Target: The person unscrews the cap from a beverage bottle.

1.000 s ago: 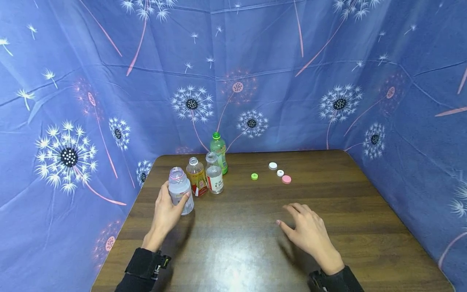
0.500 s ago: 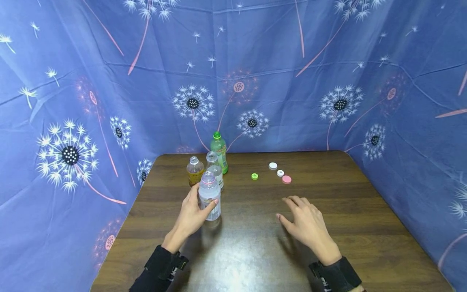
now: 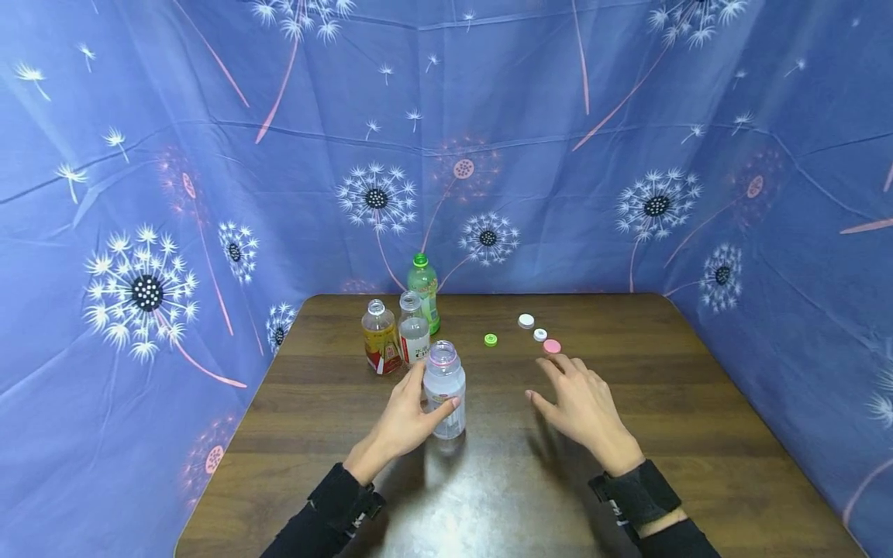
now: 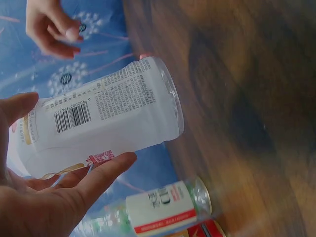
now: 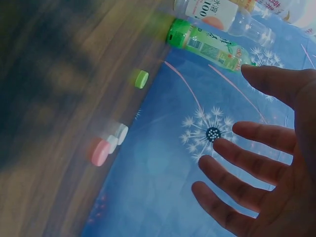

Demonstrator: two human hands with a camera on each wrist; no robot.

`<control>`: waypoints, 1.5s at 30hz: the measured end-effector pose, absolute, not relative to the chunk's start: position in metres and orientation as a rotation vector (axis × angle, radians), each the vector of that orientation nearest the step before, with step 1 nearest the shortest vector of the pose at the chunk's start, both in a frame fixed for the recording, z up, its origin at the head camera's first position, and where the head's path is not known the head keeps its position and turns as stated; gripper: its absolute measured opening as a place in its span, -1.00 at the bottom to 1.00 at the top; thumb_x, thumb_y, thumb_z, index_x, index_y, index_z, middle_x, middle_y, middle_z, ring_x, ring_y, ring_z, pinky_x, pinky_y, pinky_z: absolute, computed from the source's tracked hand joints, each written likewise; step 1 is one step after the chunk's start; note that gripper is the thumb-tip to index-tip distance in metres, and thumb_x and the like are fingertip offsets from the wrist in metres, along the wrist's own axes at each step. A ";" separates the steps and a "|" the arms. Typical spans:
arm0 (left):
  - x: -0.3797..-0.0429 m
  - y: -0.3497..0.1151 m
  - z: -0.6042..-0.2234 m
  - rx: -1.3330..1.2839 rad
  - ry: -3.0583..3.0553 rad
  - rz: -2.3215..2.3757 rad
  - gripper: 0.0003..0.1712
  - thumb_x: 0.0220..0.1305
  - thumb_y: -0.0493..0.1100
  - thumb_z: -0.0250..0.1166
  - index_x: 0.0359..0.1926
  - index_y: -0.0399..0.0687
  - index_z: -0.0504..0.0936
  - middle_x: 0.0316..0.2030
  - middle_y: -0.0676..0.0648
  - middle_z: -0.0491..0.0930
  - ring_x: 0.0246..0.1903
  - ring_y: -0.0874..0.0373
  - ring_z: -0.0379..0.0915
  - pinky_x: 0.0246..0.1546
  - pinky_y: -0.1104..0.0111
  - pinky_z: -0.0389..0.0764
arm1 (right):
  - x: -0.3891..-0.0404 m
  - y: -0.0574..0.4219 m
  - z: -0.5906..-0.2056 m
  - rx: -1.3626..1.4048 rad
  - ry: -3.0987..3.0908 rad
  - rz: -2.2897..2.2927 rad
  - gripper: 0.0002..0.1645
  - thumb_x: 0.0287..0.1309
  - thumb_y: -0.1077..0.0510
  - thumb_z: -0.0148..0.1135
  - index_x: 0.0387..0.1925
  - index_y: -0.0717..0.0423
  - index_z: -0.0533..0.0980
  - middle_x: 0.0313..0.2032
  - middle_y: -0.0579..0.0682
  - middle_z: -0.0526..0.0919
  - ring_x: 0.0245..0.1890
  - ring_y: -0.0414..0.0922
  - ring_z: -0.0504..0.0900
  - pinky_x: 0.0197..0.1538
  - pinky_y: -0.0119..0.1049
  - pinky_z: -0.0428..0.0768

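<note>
My left hand (image 3: 403, 418) grips a translucent whitish bottle (image 3: 446, 391), uncapped and upright, with a pink ring at its neck. In the left wrist view the thumb and fingers close round this bottle (image 4: 98, 108), whose barcode and small print face the camera. My right hand (image 3: 579, 403) hovers over the table with spread fingers and holds nothing. Just beyond its fingertips lies a pink cap (image 3: 552, 346). In the right wrist view the pink cap (image 5: 100, 152) sits beside two white caps, away from the hand (image 5: 247, 182).
Behind the held bottle stand a yellow-and-red labelled bottle (image 3: 382, 341), a clear bottle (image 3: 415, 329) with a white label and a green bottle (image 3: 424, 287), all uncapped. A green cap (image 3: 491, 339) and white caps (image 3: 526, 320) lie on the brown table (image 3: 670, 434). Blue cloth (image 3: 544, 155) hangs behind.
My left hand has carried the whitish bottle rightward from the left side, away from the other bottles, toward the middle. The right hand has shifted slightly forward, closer to the pink cap.
</note>
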State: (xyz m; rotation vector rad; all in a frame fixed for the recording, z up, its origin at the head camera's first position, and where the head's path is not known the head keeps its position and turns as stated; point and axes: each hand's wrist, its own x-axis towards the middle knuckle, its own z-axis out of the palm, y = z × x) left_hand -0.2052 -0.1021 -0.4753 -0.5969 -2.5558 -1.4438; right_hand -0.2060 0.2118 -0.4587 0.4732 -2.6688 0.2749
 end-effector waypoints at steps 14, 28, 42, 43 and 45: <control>-0.191 -0.076 -0.492 -0.678 -2.634 -1.335 -0.09 0.28 0.06 0.50 0.52 0.05 0.26 0.16 -0.07 0.54 0.16 0.02 0.56 0.11 0.11 0.69 | -0.239 0.205 -0.451 0.505 -2.690 0.262 -0.21 0.15 -0.23 0.49 0.29 0.09 0.55 0.20 0.17 0.62 0.05 0.20 0.65 -0.15 0.20 0.70; -0.185 -0.068 -0.502 -0.777 -2.638 -1.357 -0.06 0.32 0.15 0.47 0.54 0.04 0.19 0.23 -0.08 0.48 0.21 0.02 0.53 0.22 0.05 0.66 | -0.260 0.197 -0.449 0.485 -2.752 0.267 -0.18 0.16 -0.24 0.49 0.34 0.07 0.53 0.27 0.23 0.57 0.14 0.26 0.62 -0.06 0.27 0.69; -0.187 -0.072 -0.508 -0.827 -2.615 -1.280 -0.06 0.35 0.18 0.43 0.59 0.19 0.16 0.23 -0.04 0.47 0.20 0.05 0.52 0.20 0.06 0.67 | -0.298 0.214 -0.472 0.364 -2.905 0.294 -0.20 0.23 -0.19 0.45 0.35 0.15 0.50 0.31 0.33 0.50 0.19 0.35 0.56 -0.06 0.35 0.67; -0.187 -0.072 -0.508 -0.829 -2.619 -1.279 -0.06 0.35 0.18 0.43 0.59 0.19 0.15 0.24 -0.04 0.47 0.20 0.05 0.52 0.20 0.06 0.67 | -0.300 0.216 -0.475 0.360 -2.910 0.299 -0.21 0.23 -0.19 0.45 0.34 0.14 0.50 0.31 0.33 0.50 0.19 0.36 0.56 -0.06 0.35 0.67; -0.186 -0.072 -0.509 -0.828 -2.627 -1.281 -0.06 0.36 0.19 0.42 0.59 0.18 0.16 0.24 -0.04 0.47 0.21 0.05 0.51 0.21 0.06 0.66 | -0.305 0.219 -0.482 0.357 -2.913 0.313 -0.21 0.22 -0.18 0.45 0.34 0.14 0.50 0.31 0.34 0.50 0.19 0.37 0.56 -0.06 0.37 0.66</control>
